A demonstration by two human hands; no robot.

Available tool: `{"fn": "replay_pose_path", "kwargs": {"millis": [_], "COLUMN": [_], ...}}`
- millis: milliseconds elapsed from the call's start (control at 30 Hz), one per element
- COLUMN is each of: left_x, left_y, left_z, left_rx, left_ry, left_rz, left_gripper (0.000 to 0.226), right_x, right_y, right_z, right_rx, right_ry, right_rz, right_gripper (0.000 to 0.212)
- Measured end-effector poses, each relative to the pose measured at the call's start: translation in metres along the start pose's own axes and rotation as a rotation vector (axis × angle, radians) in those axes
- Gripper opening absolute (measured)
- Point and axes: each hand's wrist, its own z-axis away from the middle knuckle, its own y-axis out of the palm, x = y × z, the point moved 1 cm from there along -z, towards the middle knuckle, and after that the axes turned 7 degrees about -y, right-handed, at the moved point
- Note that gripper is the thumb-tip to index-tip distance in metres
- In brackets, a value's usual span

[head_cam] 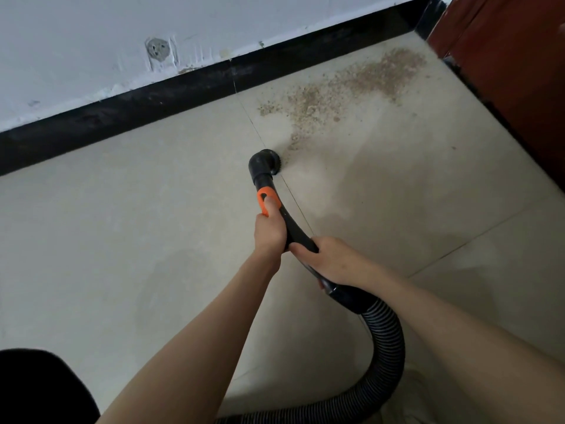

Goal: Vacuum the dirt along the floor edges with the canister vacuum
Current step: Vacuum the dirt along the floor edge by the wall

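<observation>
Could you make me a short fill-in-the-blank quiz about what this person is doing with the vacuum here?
1. Both hands, left hand and right hand, grip the vacuum's curved ____.
2. The nozzle sits at the near end of a trail of ____ on the floor.
3. The left thumb rests on the ____ slider.
4. The baseboard along the wall is ____.

Missing words: handle; dirt; orange; black
</observation>
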Motion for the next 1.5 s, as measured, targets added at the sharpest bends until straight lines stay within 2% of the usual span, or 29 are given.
{"fn": "replay_pose_path", "kwargs": {"millis": [233,467,733,933,1133,1333,1500], "left_x": [-0.017,-0.042,-0.068,-0.039,0.005,0.030,0.032], "left_y": [0.025,0.044,0.056,0.028,-0.017,-0.042,-0.044], "left_z": [-0.019,-0.037,-0.050,-0.030,0.004,0.034,0.047], "left_rx": [0.022,-0.006,0.011,-0.067,-0.106,-0.067,0.034], "left_ry": [0.033,0.066,0.088,0.046,-0.036,-0.089,-0.111], "left_rz": [-0.073,-0.101,-0.179,-0.104,0.017,0.001,-0.046], "left_gripper": [0.058,0.050,0.054,0.053,0.051,0.051,0.053], "right_x": [-0.012,-0.012,-0.011,-0.003,0.017,0.026,0.020], "right_y": [-0.016,-0.037,-0.053,-0.034,0.005,0.032,0.044], "right_z": [-0.013,-0.033,-0.057,-0.033,-0.001,0.034,0.054], "right_rx": [-0.074,-0.106,-0.134,0.007,0.108,0.138,0.104], "right_ry": [0.027,0.005,0.000,-0.008,-0.016,0.012,0.044], "right_rz": [-0.063,-0.090,-0.116,-0.141,-0.044,-0.039,-0.161], "right_gripper": [0.050,0.049,0.049,0.049,0.049,0.053,0.056]}}
